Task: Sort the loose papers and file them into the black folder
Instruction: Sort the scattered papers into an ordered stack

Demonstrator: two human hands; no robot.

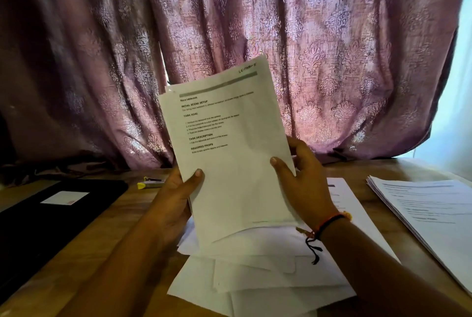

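Holding a sheaf of papers (229,163) upright above the worktop (115,240), printed side toward the camera. The headings are legible, so it is likely raised for reading, to decide which pile it belongs to.

Left hand (176,196) grips the lower left edge, thumb across the front. Right hand (304,183) grips the right edge, thumb on the front and fingers behind. More than one sheet: a second edge shows at the top.

Below the sheaf is an untidy pile of loose papers (255,278), overlapping at angles; judged unsorted. To the right, a squared-up stack (429,214) lies near the worktop's edge, probably the sorted lot. A single sheet (357,209) lies between pile and stack, partly under the right wrist.

Black folder (51,214) lies flat on the left, well apart from the papers. It is closed, with a white label (65,198) on its cover; contents not visible. Filing judged not begun.

Yellow stapler (150,183) sits just beyond the folder's far corner. Patterned curtain (332,35) hangs behind.
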